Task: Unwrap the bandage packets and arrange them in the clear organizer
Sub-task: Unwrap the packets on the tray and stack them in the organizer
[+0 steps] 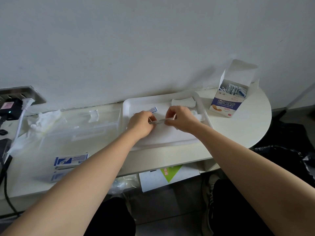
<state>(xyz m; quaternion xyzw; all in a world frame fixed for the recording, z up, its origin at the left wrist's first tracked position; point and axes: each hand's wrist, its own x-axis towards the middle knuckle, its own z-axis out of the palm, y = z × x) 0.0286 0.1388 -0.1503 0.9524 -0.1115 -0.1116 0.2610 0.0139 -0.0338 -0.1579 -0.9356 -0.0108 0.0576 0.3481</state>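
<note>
Over the white tray [170,142], my left hand [141,124] and my right hand [180,118] each pinch one end of a thin bandage packet [159,121] stretched level between them. A torn blue-and-white wrapper scrap [153,109] lies on the tray just behind my left hand. Several white paper pieces [183,101] sit at the tray's far right corner. The clear organizer [100,123] lies flat on the desk left of the tray. An open bandage box [228,101] full of packets stands at the right.
Blue-and-white packets [70,160] lie near the desk's front edge on the left. Crumpled clear plastic [42,121] sits further left, by a wall socket with plugs and cables [15,106]. A black bag [289,155] lies below the rounded right end of the desk.
</note>
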